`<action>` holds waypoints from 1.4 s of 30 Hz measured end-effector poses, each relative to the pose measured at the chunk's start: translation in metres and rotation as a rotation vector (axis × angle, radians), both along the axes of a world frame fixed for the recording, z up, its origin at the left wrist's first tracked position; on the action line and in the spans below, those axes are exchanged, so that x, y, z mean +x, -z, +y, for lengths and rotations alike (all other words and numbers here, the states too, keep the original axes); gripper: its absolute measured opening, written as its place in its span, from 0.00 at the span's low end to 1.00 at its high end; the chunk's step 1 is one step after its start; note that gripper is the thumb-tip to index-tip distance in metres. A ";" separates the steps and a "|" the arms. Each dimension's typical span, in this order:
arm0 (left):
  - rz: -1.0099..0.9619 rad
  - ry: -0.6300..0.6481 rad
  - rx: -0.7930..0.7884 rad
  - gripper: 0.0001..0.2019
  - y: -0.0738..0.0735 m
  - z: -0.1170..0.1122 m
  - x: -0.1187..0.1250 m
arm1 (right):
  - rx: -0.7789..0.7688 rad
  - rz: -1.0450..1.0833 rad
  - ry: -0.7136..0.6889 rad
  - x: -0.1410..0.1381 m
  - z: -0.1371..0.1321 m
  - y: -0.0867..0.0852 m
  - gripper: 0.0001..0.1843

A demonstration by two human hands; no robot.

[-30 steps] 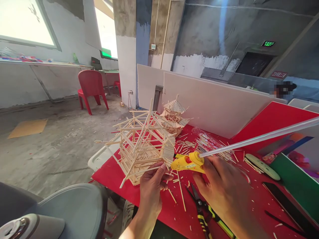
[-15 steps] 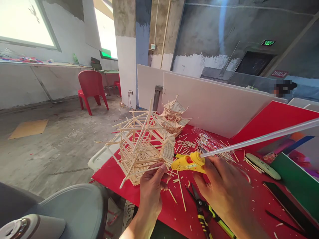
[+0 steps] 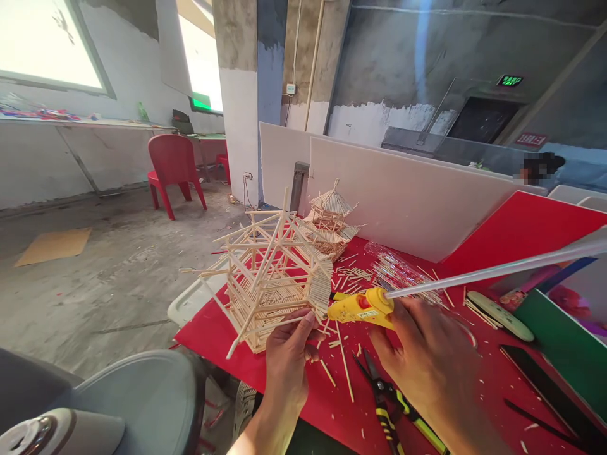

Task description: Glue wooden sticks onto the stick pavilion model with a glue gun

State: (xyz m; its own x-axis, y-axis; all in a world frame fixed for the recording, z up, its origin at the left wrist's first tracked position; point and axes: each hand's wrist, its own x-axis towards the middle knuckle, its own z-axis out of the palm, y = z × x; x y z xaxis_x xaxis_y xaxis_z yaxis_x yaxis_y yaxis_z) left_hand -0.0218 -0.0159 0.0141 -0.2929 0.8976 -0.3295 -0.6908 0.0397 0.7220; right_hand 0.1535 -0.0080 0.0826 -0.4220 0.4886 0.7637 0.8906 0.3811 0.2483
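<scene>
My right hand (image 3: 417,354) is closed around a yellow hot glue gun (image 3: 358,308), with a long translucent glue stick (image 3: 493,270) projecting from its back. The gun's nozzle points left, close to my left fingertips. My left hand (image 3: 291,344) pinches a thin wooden stick at the front right corner of a stick-built pavilion frame (image 3: 270,278); the fingers partly hide what they grip. Loose sticks (image 3: 345,363) lie below the nozzle. Black-and-yellow cutters (image 3: 383,388) rest with blades apart beside my right hand.
Behind the frame stands a smaller roofed stick pavilion (image 3: 331,218). A plastic bag of sticks (image 3: 408,275) and a pale green oval case (image 3: 500,316) lie on the red tabletop (image 3: 332,404). White boards (image 3: 379,189) line the back. A grey stool (image 3: 142,398) holds a cup (image 3: 61,433).
The glue gun and my right hand have shifted very slightly to the right. My left hand stays at the frame's corner.
</scene>
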 end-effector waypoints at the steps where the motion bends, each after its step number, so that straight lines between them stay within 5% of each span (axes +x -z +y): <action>1: -0.002 0.001 0.000 0.17 0.000 0.000 0.000 | -0.001 0.001 0.001 0.000 0.000 0.000 0.13; 42: 0.007 -0.008 0.011 0.18 0.005 0.002 -0.002 | -0.003 0.011 -0.043 -0.014 0.009 0.001 0.11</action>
State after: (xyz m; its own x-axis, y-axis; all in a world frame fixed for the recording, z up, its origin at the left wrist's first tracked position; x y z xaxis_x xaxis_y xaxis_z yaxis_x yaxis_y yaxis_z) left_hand -0.0235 -0.0138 0.0087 -0.3023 0.8986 -0.3181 -0.6862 0.0265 0.7269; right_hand 0.1392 0.0014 0.0812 -0.4344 0.4724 0.7669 0.8761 0.4194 0.2379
